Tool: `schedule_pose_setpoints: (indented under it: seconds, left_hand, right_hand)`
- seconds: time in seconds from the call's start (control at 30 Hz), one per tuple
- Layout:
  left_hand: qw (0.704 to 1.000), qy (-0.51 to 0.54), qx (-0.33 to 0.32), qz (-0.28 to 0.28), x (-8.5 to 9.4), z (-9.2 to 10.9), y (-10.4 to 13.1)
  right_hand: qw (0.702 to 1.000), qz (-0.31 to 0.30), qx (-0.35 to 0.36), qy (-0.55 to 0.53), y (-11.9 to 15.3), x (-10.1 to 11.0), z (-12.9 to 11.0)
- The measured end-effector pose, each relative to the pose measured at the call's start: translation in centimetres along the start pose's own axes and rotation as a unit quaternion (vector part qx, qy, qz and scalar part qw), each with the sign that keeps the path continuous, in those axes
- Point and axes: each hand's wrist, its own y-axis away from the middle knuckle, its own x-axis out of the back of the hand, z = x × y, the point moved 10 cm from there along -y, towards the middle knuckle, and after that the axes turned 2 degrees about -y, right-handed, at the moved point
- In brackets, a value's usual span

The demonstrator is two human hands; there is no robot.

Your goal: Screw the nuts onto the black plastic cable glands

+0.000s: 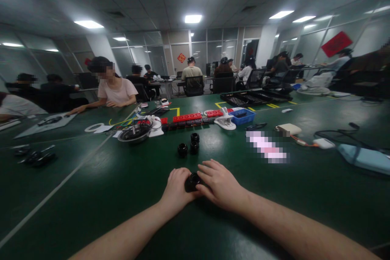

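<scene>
Between my hands is a black, glossy round part [194, 179] with a hole in its top, low over the green table. My left hand [176, 189] curls around its left side, thumb on the near side. From the right, my right hand [219, 185] grips the same part, its thumb in front and its fingers reaching over the far side. The underside of the part is hidden. Just beyond my hands, three similar black parts stand close together: one at the left [183, 150], one at the right [194, 147] and one behind [195, 137].
A metal bowl [134, 133] of dark pieces, red blocks [187, 118], a white clip-like stand [225, 120] and a blue bin [243, 117] line the middle. A light-blue case [365, 158] and cables lie right. Across the table at left sits a person [115, 89].
</scene>
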Motion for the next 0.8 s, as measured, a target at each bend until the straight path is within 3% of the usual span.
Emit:
schedule_pose_setpoints:
  seconds: [0.43,0.8]
  left_hand:
    - [0.999,0.003,-0.044,-0.02,-0.6,1.3,0.3]
    - [0.999,0.008,-0.029,-0.038,-0.6,1.5,0.3]
  right_hand:
    - [0.998,-0.017,-0.05,-0.046,-0.5,-0.6,0.1]
    - [0.998,-0.012,-0.007,-0.058,-0.6,-1.1,-1.0]
